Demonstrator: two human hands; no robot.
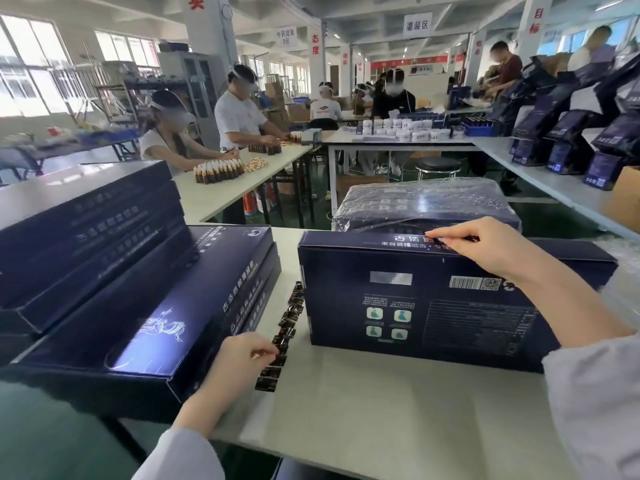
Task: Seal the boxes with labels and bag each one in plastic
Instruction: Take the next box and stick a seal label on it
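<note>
A dark blue box (415,306) lies on the white table (398,410) in front of me, its printed back face up. My right hand (485,244) pinches a small dark label against the box's far top edge. A strip of dark labels (284,334) lies on the table left of the box. My left hand (242,355) pinches that strip near its lower end. Behind the box sits a stack of boxes wrapped in plastic (426,206).
Stacks of the same blue boxes (121,289) fill the table's left side. Clear plastic (623,265) lies at the right edge. Other people work at tables with brown bottles (218,171) and white jars (405,131). A black stool (438,166) stands beyond.
</note>
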